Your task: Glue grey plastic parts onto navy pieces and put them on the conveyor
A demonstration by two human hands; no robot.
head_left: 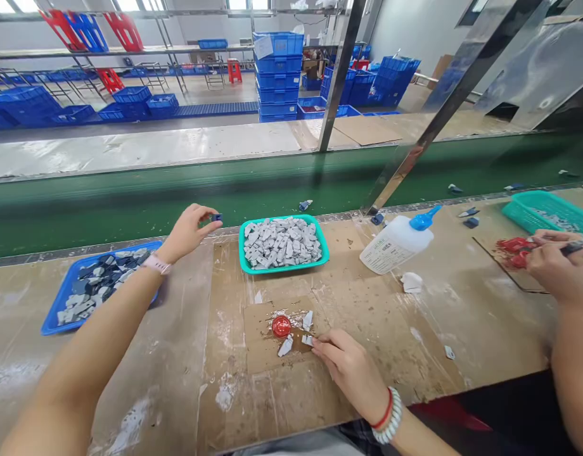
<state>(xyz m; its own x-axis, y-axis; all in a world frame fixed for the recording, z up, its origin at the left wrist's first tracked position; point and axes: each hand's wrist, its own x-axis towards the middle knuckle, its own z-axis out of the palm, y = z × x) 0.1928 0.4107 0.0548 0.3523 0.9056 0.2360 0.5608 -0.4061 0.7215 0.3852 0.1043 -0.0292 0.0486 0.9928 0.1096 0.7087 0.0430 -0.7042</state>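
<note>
My left hand (pixel 192 229) is raised near the green belt, with a small dark blue plastic piece (pixel 216 217) pinched between thumb and fingers. On a cardboard sheet (pixel 258 361) in front of me, my right hand (pixel 346 366) grips the end of a small light grey plastic piece (pixel 307 340). Two more grey pieces lie beside it, around a small round dish of red paste (pixel 281 326). Behind the sheet stands a teal tray (pixel 325 256) heaped with grey pieces. At the left, a blue tray (pixel 58 320) holds dark blue and grey pieces, partly hidden by my left forearm.
A white bottle with a blue cap (pixel 397 244) leans right of the teal tray. Metal posts (pixel 341 76) rise behind the table's edge. On the green belt (pixel 201 196) lies a small assembled piece (pixel 305 205). At the right, a co-worker's hands (pixel 560 259) work near another teal tray (pixel 533 212).
</note>
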